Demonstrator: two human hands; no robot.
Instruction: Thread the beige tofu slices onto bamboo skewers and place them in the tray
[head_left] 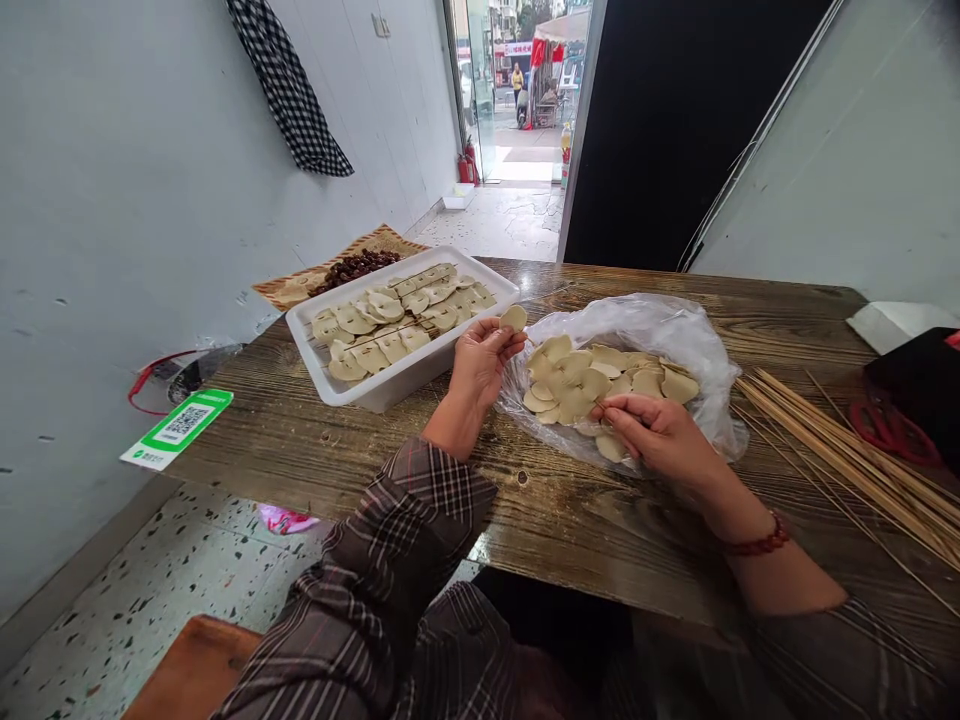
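Note:
My left hand (484,355) is closed in a pinch on a thin, round beige slice (513,318), between the tray and the bag. Over the bag's near edge, my right hand (652,430) pinches what looks like the end of a thin bamboo skewer; most of its length is hard to make out. Many loose beige slices (570,385) lie in the clear plastic bag (705,335) between and beyond my hands. To the left, a white tray (330,385) holds several rows of similar slices threaded on skewers (382,340).
Bamboo skewers (832,450) lie at the right beside red-handled scissors (892,432). Behind the tray, dark reddish-brown pieces (352,268) rest on patterned paper (292,290). A green-and-white QR card (180,430) sits at the left edge of the wooden table (360,465).

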